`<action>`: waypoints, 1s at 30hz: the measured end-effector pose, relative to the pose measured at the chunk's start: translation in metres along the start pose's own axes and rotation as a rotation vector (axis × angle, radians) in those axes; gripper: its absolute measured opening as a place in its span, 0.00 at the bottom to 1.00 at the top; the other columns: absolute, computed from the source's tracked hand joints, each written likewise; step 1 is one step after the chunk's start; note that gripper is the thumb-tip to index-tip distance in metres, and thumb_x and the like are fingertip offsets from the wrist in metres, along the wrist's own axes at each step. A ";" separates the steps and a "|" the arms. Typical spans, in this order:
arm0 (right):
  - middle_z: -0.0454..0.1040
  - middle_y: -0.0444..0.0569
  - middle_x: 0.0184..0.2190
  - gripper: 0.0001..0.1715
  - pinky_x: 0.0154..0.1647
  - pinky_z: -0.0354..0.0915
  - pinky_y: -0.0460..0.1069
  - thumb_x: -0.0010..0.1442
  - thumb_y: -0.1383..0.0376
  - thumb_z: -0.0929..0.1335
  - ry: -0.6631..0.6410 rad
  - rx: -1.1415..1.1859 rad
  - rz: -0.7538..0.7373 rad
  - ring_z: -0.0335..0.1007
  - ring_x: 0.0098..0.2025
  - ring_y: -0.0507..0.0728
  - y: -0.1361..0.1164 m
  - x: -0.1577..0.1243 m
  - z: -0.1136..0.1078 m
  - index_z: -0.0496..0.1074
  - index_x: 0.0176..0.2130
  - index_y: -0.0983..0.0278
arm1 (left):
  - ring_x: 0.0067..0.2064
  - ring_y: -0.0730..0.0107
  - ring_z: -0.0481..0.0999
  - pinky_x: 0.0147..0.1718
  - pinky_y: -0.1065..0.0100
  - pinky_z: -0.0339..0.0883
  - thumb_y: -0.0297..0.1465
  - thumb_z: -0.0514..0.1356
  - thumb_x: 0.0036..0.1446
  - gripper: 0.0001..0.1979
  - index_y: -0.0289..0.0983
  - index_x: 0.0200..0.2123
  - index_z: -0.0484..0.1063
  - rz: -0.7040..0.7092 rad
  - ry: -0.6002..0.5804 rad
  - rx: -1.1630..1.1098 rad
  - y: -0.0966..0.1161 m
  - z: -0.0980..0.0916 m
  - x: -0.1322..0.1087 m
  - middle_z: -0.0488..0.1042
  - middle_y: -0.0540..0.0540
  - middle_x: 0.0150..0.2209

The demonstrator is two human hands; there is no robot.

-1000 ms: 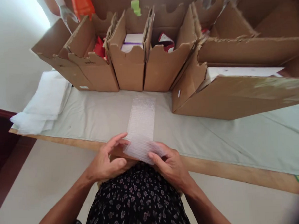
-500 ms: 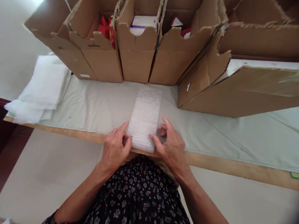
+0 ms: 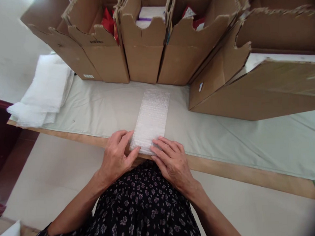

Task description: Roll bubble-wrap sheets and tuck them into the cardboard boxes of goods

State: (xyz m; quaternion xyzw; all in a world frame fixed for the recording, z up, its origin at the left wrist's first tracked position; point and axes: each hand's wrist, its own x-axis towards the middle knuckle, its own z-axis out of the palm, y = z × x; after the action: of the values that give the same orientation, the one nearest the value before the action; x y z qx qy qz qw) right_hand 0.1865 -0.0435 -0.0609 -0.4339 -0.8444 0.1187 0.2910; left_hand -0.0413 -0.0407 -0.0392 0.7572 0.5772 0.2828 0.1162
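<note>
Long white bubble-wrap strip (image 3: 152,114); at its near end, left hand (image 3: 116,157) and right hand (image 3: 172,162), fingers open, flat, pressing against curling.

Nothing legible: the small white sticker (image 3: 88,76) on the left cardboard box (image 3: 66,52), the dark print (image 3: 96,41) on the neighbouring flap (image 3: 91,34) and the white tag (image 3: 201,86) on the large box (image 3: 250,100) are too blurred to read

Cardbd boxes (image 3: 144,59) at back, white sheet stack (image 3: 44,91), pale tablecloth (image 3: 99,110)
</note>
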 end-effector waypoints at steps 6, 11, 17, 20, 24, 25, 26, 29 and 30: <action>0.83 0.49 0.46 0.12 0.53 0.69 0.56 0.72 0.68 0.67 0.073 0.200 0.066 0.78 0.51 0.58 -0.001 0.002 -0.006 0.78 0.52 0.61 | 0.55 0.54 0.78 0.56 0.52 0.71 0.26 0.62 0.65 0.15 0.40 0.54 0.76 0.289 -0.125 -0.121 -0.006 -0.013 -0.001 0.82 0.40 0.49; 0.82 0.51 0.46 0.14 0.50 0.71 0.55 0.70 0.68 0.69 0.195 0.186 0.121 0.77 0.48 0.58 0.000 0.005 -0.010 0.74 0.55 0.62 | 0.38 0.64 0.78 0.40 0.61 0.73 0.25 0.60 0.67 0.10 0.34 0.50 0.78 0.158 -0.105 -0.169 -0.004 -0.005 0.011 0.82 0.44 0.37; 0.80 0.53 0.52 0.14 0.54 0.67 0.59 0.67 0.71 0.72 0.174 -0.044 -0.025 0.74 0.57 0.64 0.001 0.006 -0.015 0.74 0.51 0.61 | 0.36 0.64 0.77 0.40 0.61 0.75 0.28 0.60 0.68 0.11 0.33 0.51 0.77 0.109 -0.086 -0.088 -0.004 0.006 0.025 0.79 0.45 0.35; 0.82 0.50 0.52 0.12 0.55 0.65 0.59 0.68 0.71 0.70 0.082 -0.058 -0.046 0.74 0.58 0.64 0.005 0.010 -0.012 0.74 0.51 0.62 | 0.43 0.59 0.78 0.44 0.58 0.76 0.30 0.60 0.69 0.14 0.32 0.55 0.75 0.122 -0.012 -0.051 -0.003 0.006 0.024 0.79 0.39 0.42; 0.83 0.49 0.48 0.12 0.56 0.66 0.58 0.70 0.71 0.68 0.048 0.089 0.000 0.75 0.56 0.61 0.012 0.016 -0.014 0.74 0.52 0.63 | 0.54 0.52 0.76 0.53 0.52 0.73 0.31 0.64 0.66 0.14 0.33 0.54 0.75 0.239 -0.001 -0.058 -0.001 -0.003 0.015 0.77 0.34 0.53; 0.83 0.49 0.47 0.12 0.56 0.67 0.58 0.70 0.70 0.68 0.030 0.127 0.013 0.75 0.55 0.60 0.013 0.017 -0.015 0.74 0.53 0.62 | 0.54 0.52 0.76 0.54 0.52 0.72 0.29 0.64 0.66 0.13 0.34 0.53 0.75 0.269 -0.023 -0.069 -0.001 -0.004 0.013 0.78 0.35 0.51; 0.82 0.49 0.47 0.12 0.56 0.67 0.57 0.71 0.69 0.68 0.011 0.156 0.028 0.76 0.54 0.60 0.014 0.017 -0.017 0.74 0.54 0.62 | 0.53 0.54 0.77 0.53 0.53 0.71 0.27 0.64 0.66 0.12 0.35 0.52 0.75 0.285 -0.041 -0.085 -0.001 -0.005 0.012 0.80 0.37 0.49; 0.81 0.51 0.48 0.14 0.54 0.69 0.56 0.72 0.66 0.68 0.002 0.182 0.085 0.76 0.52 0.59 0.016 0.018 -0.022 0.73 0.56 0.62 | 0.46 0.60 0.78 0.48 0.57 0.71 0.24 0.61 0.67 0.09 0.35 0.50 0.75 0.251 -0.055 -0.138 -0.004 -0.003 0.015 0.81 0.42 0.42; 0.80 0.52 0.50 0.15 0.54 0.69 0.57 0.73 0.64 0.68 0.026 0.162 0.098 0.75 0.53 0.60 0.016 0.018 -0.022 0.72 0.57 0.62 | 0.43 0.61 0.78 0.46 0.58 0.71 0.24 0.61 0.68 0.09 0.35 0.50 0.75 0.230 -0.052 -0.143 -0.005 0.000 0.019 0.81 0.43 0.40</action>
State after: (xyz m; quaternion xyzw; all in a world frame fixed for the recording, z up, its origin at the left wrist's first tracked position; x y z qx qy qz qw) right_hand 0.2023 -0.0202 -0.0435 -0.4510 -0.8060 0.1952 0.3299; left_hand -0.0425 -0.0216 -0.0360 0.8153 0.4617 0.3149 0.1516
